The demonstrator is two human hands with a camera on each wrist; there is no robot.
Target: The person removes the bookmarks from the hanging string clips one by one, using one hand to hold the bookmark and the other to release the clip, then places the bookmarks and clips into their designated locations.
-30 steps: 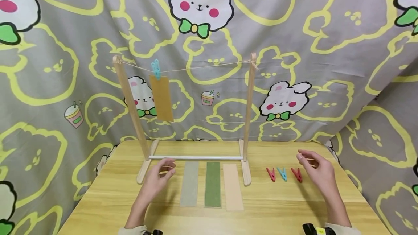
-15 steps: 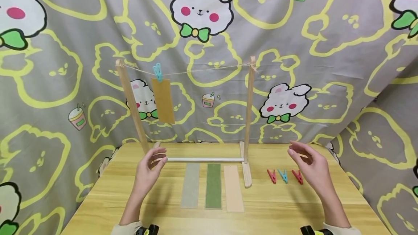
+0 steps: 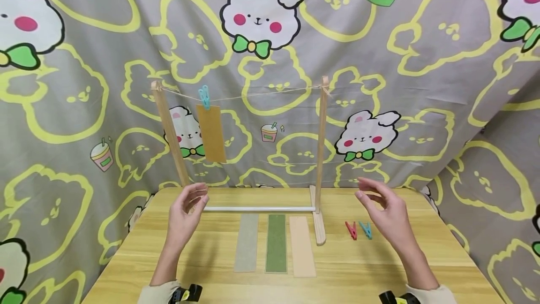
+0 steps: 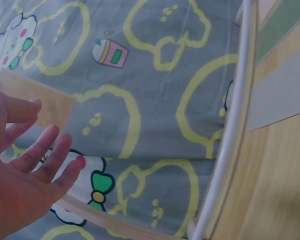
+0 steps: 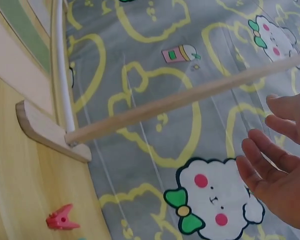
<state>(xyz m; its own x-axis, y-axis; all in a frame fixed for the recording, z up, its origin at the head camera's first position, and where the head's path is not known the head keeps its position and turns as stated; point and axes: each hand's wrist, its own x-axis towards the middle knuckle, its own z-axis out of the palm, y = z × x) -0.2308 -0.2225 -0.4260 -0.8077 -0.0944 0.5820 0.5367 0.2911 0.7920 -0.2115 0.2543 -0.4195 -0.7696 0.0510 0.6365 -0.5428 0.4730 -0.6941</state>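
My left hand [image 3: 184, 212] hovers in front of the wooden stand's left post [image 3: 169, 133], fingers relaxed and holding nothing. To the right of the stand, my right hand [image 3: 387, 212] is also raised above the table with loosely bent, bare fingers. A light-blue clothespin [image 3: 204, 97] clips a mustard-coloured strip [image 3: 212, 134] to the string [image 3: 266, 94] between the posts. Three strips lie flat before the stand: grey [image 3: 246, 243], green [image 3: 276, 244] and peach [image 3: 302, 246]. A red clothespin [image 3: 351, 230] and a blue clothespin [image 3: 365, 230] lie left of my right hand.
A white rod [image 3: 259, 209] joins the stand's feet; the right foot [image 3: 319, 228] shows, while my left hand and forearm cover the left one. Behind the wooden table [image 3: 346, 276] hangs a grey patterned curtain [image 3: 291, 64].
Both hands have drifted left, the left one passing in front of the stand's left foot. A second red clothespin, visible earlier, is now hidden behind my right hand. The hanging strip stays clipped.
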